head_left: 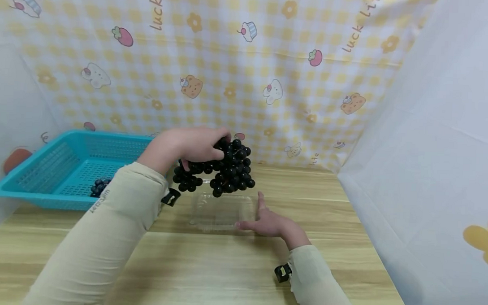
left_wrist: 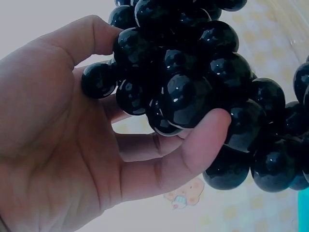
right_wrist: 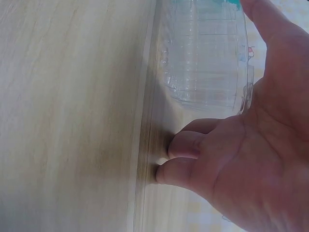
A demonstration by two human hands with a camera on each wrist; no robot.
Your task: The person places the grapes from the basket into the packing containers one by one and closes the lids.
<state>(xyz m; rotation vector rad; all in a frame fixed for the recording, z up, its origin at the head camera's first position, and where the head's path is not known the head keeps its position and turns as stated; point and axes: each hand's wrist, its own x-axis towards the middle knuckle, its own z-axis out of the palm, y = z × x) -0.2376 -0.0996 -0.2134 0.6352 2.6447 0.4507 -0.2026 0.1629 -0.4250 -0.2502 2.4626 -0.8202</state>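
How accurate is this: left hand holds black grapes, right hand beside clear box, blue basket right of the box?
Wrong side: head view shows the basket left of the box. The rest stands: left hand holds black grapes, right hand is beside the box.

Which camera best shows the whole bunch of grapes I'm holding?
The head view: it frames the whole grape bunch, though the left hand covers part. The left wrist view is closer but crops it; the right wrist view shows none.

Soft shadows cross the bright table; glints dot the grapes.
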